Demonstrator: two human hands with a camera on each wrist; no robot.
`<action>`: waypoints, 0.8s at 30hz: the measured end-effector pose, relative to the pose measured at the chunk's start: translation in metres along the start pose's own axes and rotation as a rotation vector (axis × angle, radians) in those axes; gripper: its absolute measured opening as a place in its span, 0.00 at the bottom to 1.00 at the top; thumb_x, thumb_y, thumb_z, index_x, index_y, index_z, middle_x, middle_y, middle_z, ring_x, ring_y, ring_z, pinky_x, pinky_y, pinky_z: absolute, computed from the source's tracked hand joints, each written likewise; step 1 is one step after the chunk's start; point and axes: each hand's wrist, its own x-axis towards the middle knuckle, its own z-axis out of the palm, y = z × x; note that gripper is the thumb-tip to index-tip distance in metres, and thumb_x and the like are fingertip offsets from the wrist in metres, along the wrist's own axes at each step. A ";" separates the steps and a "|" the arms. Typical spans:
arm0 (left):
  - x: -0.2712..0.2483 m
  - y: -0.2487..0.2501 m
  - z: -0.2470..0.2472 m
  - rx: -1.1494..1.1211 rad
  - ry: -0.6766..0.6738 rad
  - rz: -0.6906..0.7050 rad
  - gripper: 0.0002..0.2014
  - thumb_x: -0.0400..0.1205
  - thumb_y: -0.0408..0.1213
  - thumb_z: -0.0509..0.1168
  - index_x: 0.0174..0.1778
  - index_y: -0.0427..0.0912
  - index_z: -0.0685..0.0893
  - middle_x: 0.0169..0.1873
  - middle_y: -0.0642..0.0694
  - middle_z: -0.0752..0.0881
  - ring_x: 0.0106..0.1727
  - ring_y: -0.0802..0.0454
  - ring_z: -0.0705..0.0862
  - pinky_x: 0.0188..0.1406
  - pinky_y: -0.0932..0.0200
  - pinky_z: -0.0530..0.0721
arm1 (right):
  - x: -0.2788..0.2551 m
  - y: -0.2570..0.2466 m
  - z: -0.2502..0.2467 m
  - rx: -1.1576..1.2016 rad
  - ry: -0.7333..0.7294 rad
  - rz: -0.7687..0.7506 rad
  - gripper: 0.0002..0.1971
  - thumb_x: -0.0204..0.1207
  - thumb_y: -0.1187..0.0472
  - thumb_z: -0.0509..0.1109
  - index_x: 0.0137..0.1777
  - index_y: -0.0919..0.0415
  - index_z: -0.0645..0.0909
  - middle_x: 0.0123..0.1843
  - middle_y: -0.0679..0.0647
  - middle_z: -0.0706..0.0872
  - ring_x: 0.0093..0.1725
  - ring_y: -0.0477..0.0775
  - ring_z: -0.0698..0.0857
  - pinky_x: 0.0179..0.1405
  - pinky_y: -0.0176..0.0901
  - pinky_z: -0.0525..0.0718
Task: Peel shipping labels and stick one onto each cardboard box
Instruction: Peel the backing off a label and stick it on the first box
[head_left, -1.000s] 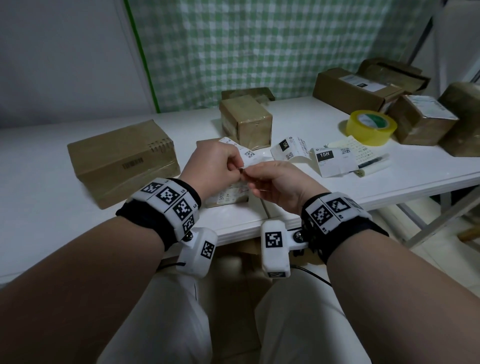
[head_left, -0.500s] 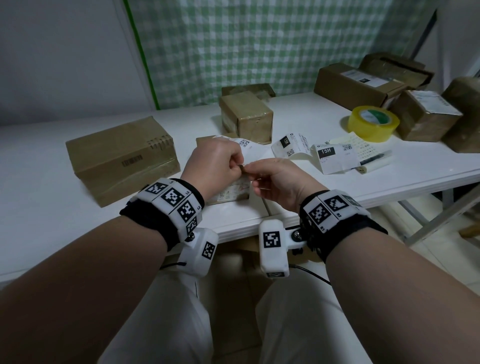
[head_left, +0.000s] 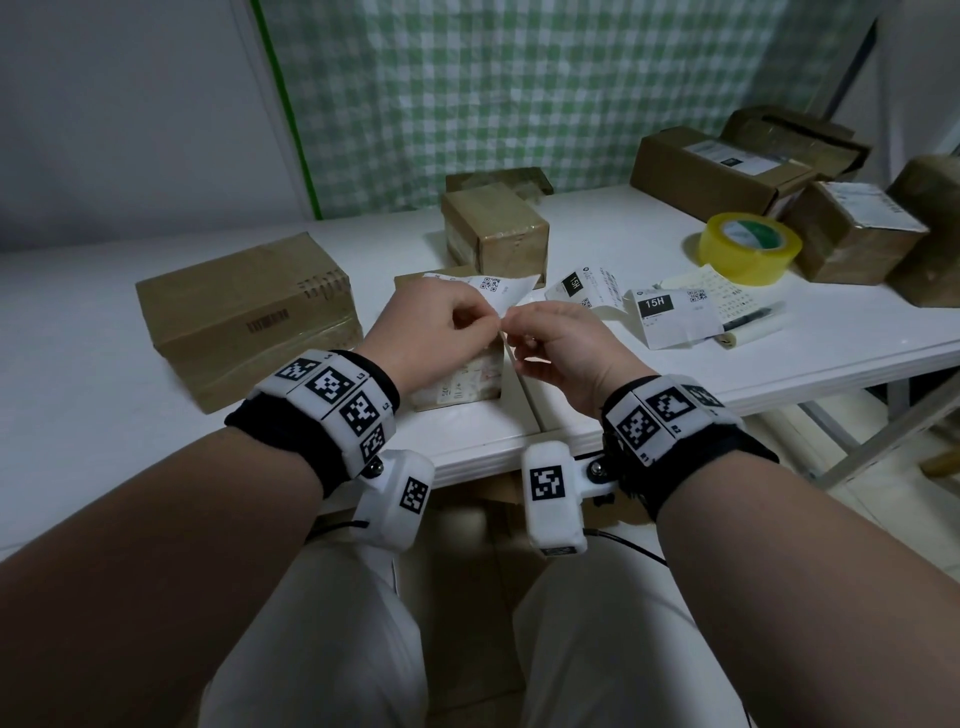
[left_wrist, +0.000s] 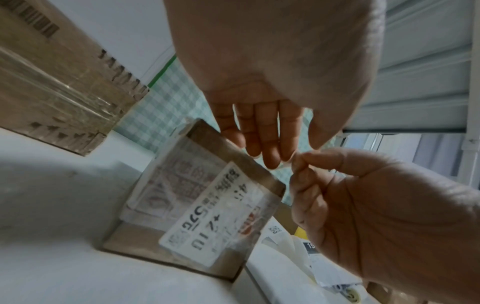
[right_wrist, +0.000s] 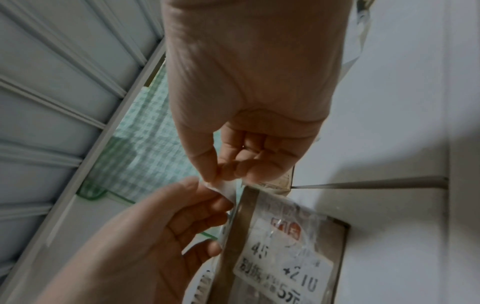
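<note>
A white shipping label (head_left: 500, 289) with a QR code is held just above a small cardboard box (head_left: 467, 387) near the table's front edge. My left hand (head_left: 441, 332) and right hand (head_left: 558, 343) meet at the label's near corner, and each pinches it between thumb and fingertips. In the right wrist view the label's corner (right_wrist: 224, 187) shows between both thumbs. The small box (left_wrist: 197, 205) has an old taped label on its near side. A big plain box (head_left: 244, 312) lies to the left and a plain cube box (head_left: 498, 234) behind.
Two loose labels (head_left: 670, 312) (head_left: 587, 286) and a pen (head_left: 748, 318) lie right of my hands. Beyond them stand a yellow tape roll (head_left: 748, 248) and labelled boxes (head_left: 717, 166) (head_left: 852, 228) at the back right. The table edge (head_left: 467, 462) is under my wrists.
Both hands stay pinched together on the label's corner and have drifted slightly to the right. The boxes and loose labels have not moved.
</note>
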 end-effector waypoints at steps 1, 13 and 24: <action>0.000 0.000 -0.001 -0.010 0.000 -0.015 0.09 0.78 0.43 0.68 0.41 0.43 0.90 0.37 0.51 0.88 0.41 0.56 0.82 0.42 0.66 0.77 | 0.000 -0.001 0.001 -0.022 -0.001 -0.018 0.11 0.75 0.68 0.70 0.32 0.59 0.78 0.19 0.44 0.77 0.23 0.43 0.74 0.28 0.33 0.77; 0.008 -0.003 -0.004 -0.045 0.052 -0.133 0.08 0.82 0.37 0.62 0.40 0.46 0.85 0.39 0.52 0.85 0.39 0.60 0.80 0.35 0.75 0.71 | 0.000 -0.010 0.005 -0.178 0.035 -0.059 0.10 0.75 0.69 0.66 0.32 0.60 0.76 0.26 0.51 0.74 0.26 0.47 0.73 0.30 0.37 0.78; 0.008 0.003 -0.005 -0.098 -0.007 -0.107 0.09 0.83 0.37 0.61 0.38 0.47 0.83 0.30 0.56 0.80 0.32 0.58 0.77 0.31 0.64 0.72 | 0.002 -0.016 0.012 -0.286 0.066 -0.146 0.17 0.76 0.44 0.68 0.44 0.59 0.75 0.36 0.51 0.81 0.31 0.48 0.79 0.32 0.39 0.79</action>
